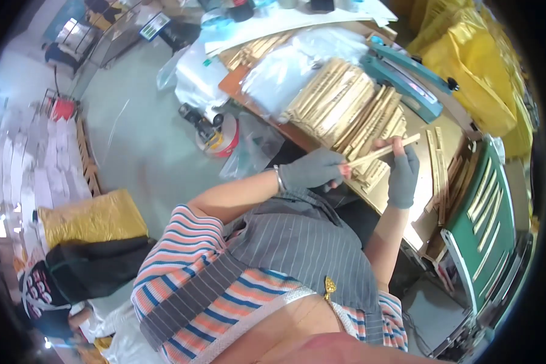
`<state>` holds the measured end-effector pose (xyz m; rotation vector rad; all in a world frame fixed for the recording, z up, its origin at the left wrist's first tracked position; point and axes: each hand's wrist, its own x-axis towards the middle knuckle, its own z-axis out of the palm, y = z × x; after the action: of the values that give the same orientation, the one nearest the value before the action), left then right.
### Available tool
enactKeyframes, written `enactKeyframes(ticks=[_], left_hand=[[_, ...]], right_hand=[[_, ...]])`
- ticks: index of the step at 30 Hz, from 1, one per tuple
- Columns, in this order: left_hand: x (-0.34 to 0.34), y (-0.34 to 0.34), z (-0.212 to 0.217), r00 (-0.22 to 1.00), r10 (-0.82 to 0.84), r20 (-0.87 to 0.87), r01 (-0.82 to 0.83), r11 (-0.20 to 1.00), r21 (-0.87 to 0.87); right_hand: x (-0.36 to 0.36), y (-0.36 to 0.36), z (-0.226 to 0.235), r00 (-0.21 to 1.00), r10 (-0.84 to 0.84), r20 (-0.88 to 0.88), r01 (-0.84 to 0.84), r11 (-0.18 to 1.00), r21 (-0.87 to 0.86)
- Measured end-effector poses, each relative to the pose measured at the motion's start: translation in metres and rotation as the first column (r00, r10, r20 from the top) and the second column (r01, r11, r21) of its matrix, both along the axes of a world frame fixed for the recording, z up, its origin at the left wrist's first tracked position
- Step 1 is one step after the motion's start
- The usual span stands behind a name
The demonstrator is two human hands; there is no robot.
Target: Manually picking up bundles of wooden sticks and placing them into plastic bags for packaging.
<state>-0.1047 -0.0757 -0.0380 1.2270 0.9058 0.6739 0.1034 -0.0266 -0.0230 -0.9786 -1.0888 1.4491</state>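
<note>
My left hand (312,170), in a grey fingerless glove, is closed around the near end of a thin, pale wooden strip (376,155). Fingers of my right hand (403,173), gloved the same way, pinch that strip close to its far end. It slants up to the right above the table edge. Just beyond my hands lies a broad pile of similar wooden strips (337,100) with dark marks on them. To the right of my right hand, a few loose strips (437,164) lie on the tabletop (414,134).
Clear plastic bags (303,60) lie behind the pile, beside a long teal bag sealer (406,82). A green conveyor belt (488,212) carrying strips runs at right. Yellow sacks (473,73) stand at far right. On the floor at left is a red-and-white tub (227,138).
</note>
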Motion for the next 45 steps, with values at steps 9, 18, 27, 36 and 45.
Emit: enactKeyframes(ticks=[9,18,27,36,45], left_hand=[[-0.154,-0.053,-0.072,0.721,0.669,-0.182,-0.672,0.739,0.056],[-0.327,-0.036,-0.3,0.358,0.709,-0.607,-0.779,0.586,0.224],[-0.262,0.046,-0.448,0.584,0.454,-0.673,-0.387,0.884,0.261],[-0.21,0.024,-0.248,0.513,0.74,-0.435,-0.665,0.663,0.343],[-0.132,0.081,-0.07,0.795,0.577,-0.187,-0.41,0.739,0.534]], right_hand=[[-0.021,0.012,-0.005,0.996,-0.084,0.002,0.084,0.996,0.02],[-0.039,-0.034,-0.018,0.928,-0.191,0.319,0.23,0.969,-0.088],[-0.078,-0.066,0.028,0.639,-0.277,0.717,0.339,0.939,0.061],[-0.034,-0.043,0.015,0.522,-0.634,0.571,0.65,0.729,0.215],[-0.114,0.1,-0.04,0.421,0.083,0.903,0.207,0.961,-0.185]])
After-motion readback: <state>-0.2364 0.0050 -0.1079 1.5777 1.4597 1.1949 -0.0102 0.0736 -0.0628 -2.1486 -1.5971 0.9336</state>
